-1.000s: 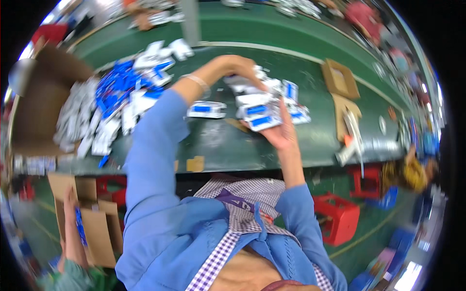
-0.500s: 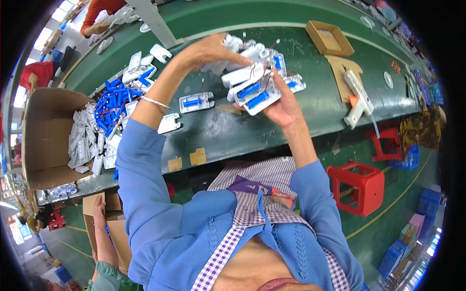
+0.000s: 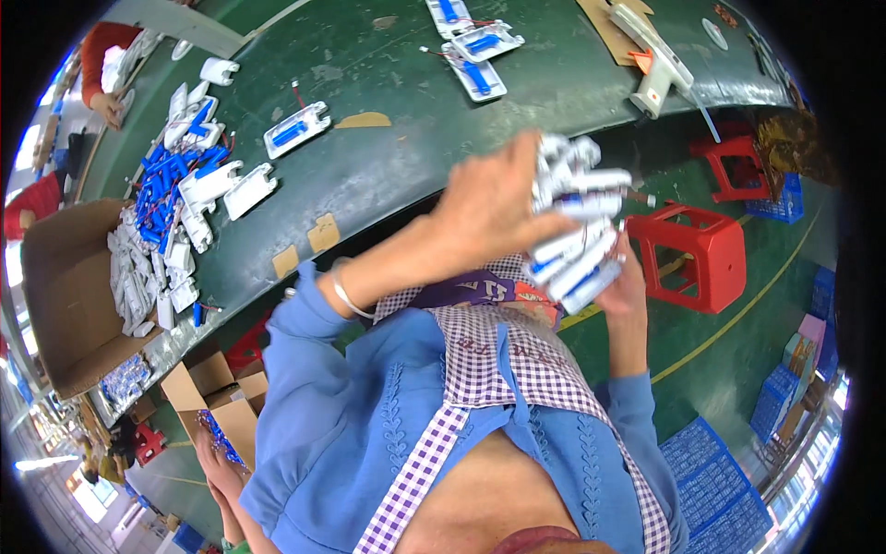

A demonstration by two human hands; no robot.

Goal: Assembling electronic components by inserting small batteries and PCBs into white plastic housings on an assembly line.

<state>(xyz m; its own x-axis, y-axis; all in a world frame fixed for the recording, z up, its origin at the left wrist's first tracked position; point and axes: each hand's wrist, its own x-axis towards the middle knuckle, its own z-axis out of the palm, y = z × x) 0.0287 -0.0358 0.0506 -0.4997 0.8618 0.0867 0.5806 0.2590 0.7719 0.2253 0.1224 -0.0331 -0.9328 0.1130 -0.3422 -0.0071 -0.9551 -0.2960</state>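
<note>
A bunch of white plastic housings (image 3: 581,208), some with blue cylindrical batteries in them, is clasped between my two hands in front of the table's near edge. My left hand (image 3: 489,208) presses on the bunch from the left, fingers bent over its upper side. At its right and lower side, my right hand (image 3: 629,277) grips it, partly hidden behind the housings. Thin wires with small connectors stick out. On the table, several similar open housings with blue batteries lie apart, one housing (image 3: 297,129) alone and an overlapping group (image 3: 475,78) farther right.
A green worktable (image 3: 388,138) holds a heap of blue batteries (image 3: 166,189) and white housings at left, beside a cardboard box (image 3: 69,305). A glue gun (image 3: 655,69) lies at the right edge. Red stools (image 3: 692,254) and a blue crate (image 3: 711,480) stand on the floor. Other people's hands work nearby.
Both hands have brought the bunch of housings off the table toward my body, leaving an overlapping group behind on the table. My view has shifted, bringing the blue crate into sight.
</note>
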